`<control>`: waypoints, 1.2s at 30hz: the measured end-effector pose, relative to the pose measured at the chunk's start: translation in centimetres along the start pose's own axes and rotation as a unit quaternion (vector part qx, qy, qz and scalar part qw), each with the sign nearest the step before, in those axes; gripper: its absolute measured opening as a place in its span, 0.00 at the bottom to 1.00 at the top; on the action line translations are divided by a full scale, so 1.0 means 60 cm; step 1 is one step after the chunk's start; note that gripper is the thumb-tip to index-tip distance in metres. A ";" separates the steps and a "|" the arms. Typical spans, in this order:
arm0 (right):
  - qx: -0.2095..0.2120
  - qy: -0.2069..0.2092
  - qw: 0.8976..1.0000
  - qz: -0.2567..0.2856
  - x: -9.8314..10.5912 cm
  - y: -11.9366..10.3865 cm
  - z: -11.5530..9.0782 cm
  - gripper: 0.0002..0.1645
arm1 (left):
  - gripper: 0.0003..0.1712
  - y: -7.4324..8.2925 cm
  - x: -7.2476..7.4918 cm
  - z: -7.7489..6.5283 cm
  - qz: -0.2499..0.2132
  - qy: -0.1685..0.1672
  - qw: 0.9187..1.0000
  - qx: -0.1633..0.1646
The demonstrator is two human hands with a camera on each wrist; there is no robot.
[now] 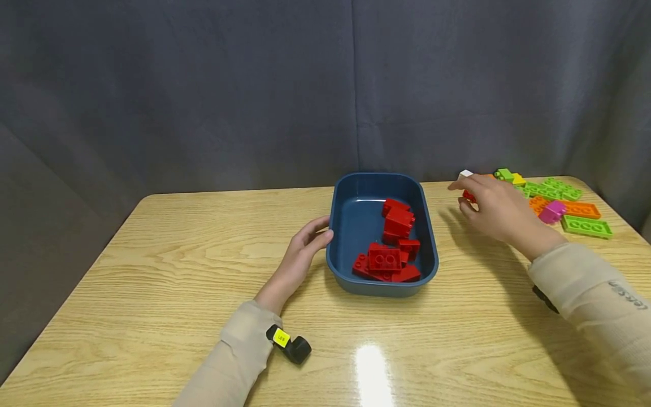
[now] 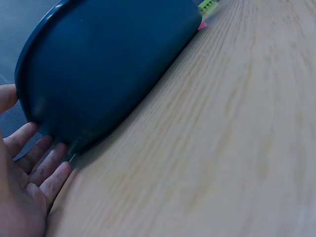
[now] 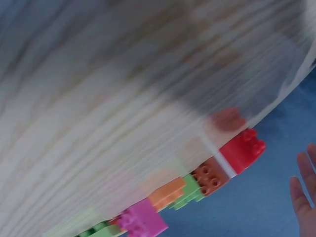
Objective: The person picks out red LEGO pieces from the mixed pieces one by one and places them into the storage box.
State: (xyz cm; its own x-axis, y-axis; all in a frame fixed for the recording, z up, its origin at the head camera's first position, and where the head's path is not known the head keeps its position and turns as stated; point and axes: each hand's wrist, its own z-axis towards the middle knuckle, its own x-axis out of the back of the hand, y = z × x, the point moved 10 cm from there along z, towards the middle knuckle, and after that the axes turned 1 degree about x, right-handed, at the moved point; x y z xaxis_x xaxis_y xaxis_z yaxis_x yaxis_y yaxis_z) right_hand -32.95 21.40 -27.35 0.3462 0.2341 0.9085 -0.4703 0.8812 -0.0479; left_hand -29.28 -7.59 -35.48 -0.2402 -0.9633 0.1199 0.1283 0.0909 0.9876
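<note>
A dark blue plastic bin (image 1: 347, 226) stands mid-table with several red toy bricks (image 1: 399, 221) inside. My left hand (image 1: 304, 249) rests at its left side, thumb near the rim. In the left wrist view the spread fingers (image 2: 49, 165) lie along the bin's outer wall (image 2: 108, 74). Over on the right, my right hand (image 1: 495, 206) hovers above the table's far edge, its fingers relaxed and holding nothing. Below those fingers a red brick (image 1: 469, 196) partly shows; the right wrist view has this red brick (image 3: 240, 152) apart from the fingertips.
Beside and behind the right hand lie loose bricks: a white one (image 1: 465, 174), a magenta one (image 1: 552, 212), an orange one (image 1: 582, 210) and several green plates (image 1: 587, 226). A grey curtain (image 1: 254, 96) hangs behind the wooden table (image 1: 193, 271).
</note>
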 end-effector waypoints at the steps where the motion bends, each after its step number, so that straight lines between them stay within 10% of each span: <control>1: -0.006 -0.004 1.000 0.000 -0.001 0.006 -0.001 0.17 | 0.27 0.000 0.000 0.000 0.000 0.000 1.000 0.000; 36: -0.074 -0.098 0.987 -0.107 -0.044 0.083 0.007 0.25 | 0.27 -0.001 0.004 -0.005 0.004 0.004 1.000 0.009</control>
State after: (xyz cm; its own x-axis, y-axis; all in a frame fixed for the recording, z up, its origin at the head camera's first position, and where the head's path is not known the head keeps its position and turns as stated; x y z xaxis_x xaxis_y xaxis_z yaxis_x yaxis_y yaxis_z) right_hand -36.55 25.02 -29.83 0.2547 -0.0350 0.9664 -0.2750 0.9555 0.1070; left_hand -29.06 -7.91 -35.52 -0.2308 -0.9648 0.1262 0.1131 0.1022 0.9883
